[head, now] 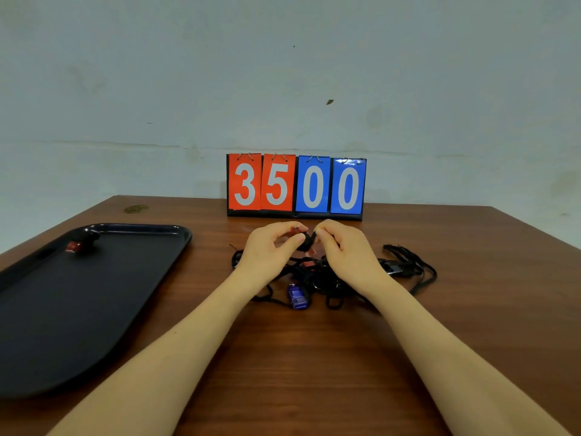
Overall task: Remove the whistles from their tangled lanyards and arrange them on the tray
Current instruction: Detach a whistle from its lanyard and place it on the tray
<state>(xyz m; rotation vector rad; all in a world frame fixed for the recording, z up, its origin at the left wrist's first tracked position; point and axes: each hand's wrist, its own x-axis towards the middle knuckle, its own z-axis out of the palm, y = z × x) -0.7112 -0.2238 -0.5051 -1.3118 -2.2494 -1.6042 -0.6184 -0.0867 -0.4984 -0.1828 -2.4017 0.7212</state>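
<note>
A pile of tangled black lanyards lies on the brown table beyond my wrists. My left hand and my right hand meet above the pile and both pinch a black whistle with a small metal ring at its top. A blue whistle lies in the cords near my left wrist. Another dark whistle lies in the tangle to the right. On the black tray at the left, a red and black whistle rests near the far end.
A flip scoreboard reading 3500 stands at the back of the table, just behind my hands. The table's back edge runs along a pale wall. The tray reaches over the table's left edge.
</note>
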